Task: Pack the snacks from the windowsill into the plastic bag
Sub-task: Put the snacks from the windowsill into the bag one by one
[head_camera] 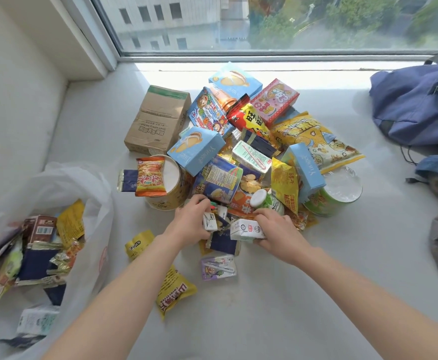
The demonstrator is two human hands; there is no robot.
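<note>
A heap of snacks lies on the white windowsill: blue boxes, yellow bags, tubs and small cartons. My left hand grips a small white carton at the near edge of the heap. Just to its right, my right hand holds a white drink carton. The translucent plastic bag lies open at the left, holding several packets and a brown box.
Loose items sit near my arms: a yellow packet, a purple carton and a yellow bag. A cardboard box stands behind the heap. Blue cloth bags lie at the right. The window glass runs along the back.
</note>
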